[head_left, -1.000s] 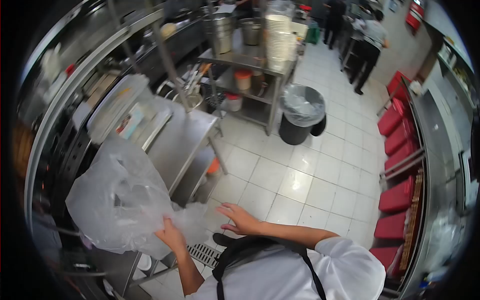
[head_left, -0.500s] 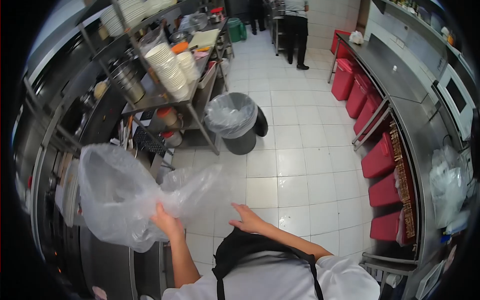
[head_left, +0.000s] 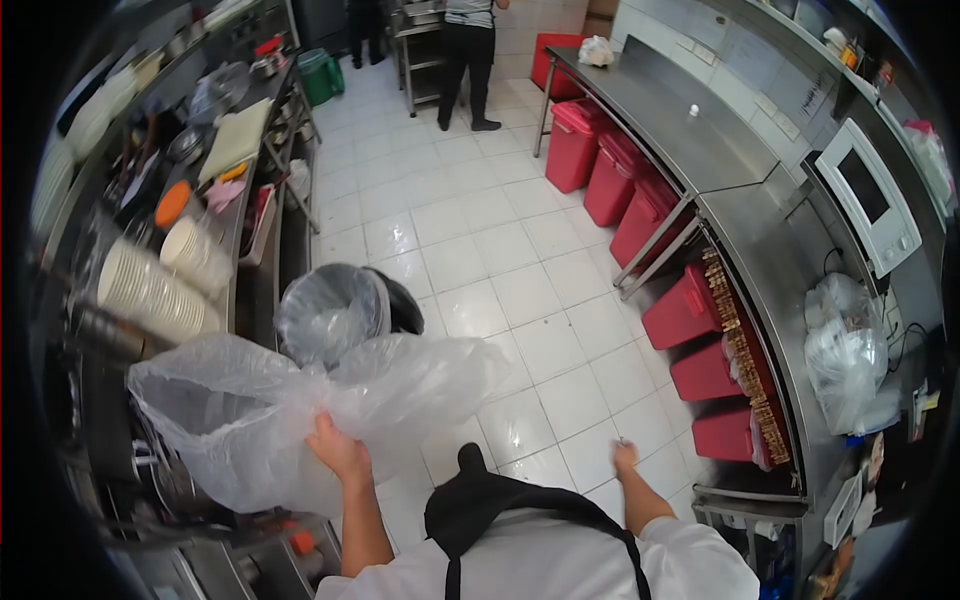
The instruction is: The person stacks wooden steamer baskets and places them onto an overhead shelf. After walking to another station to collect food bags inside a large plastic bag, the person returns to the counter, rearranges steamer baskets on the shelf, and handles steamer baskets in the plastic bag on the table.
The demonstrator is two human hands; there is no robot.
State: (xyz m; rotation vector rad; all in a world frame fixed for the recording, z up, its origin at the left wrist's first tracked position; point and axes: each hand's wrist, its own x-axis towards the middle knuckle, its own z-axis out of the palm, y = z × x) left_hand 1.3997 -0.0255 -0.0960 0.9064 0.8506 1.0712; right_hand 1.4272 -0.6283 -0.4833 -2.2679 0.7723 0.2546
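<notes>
At left we see the clear plastic bag (head_left: 285, 410), bunched within the clenched left hand (head_left: 340, 452), partly overlapping the lined bin (head_left: 333, 305) in view; rightward, the right hand (head_left: 626, 458) hangs over floor tiles (head_left: 530, 345), its blurred grip indeterminable to us.

A large, translucent, crumpled plastic bag (head_left: 275, 420) hangs at eight o'clock in the view, bunched in the left hand (head_left: 343, 452). From the grip, one baggy, billowed part spreads toward nine o'clock; another wrinkled part reaches toward two o'clock.
</notes>
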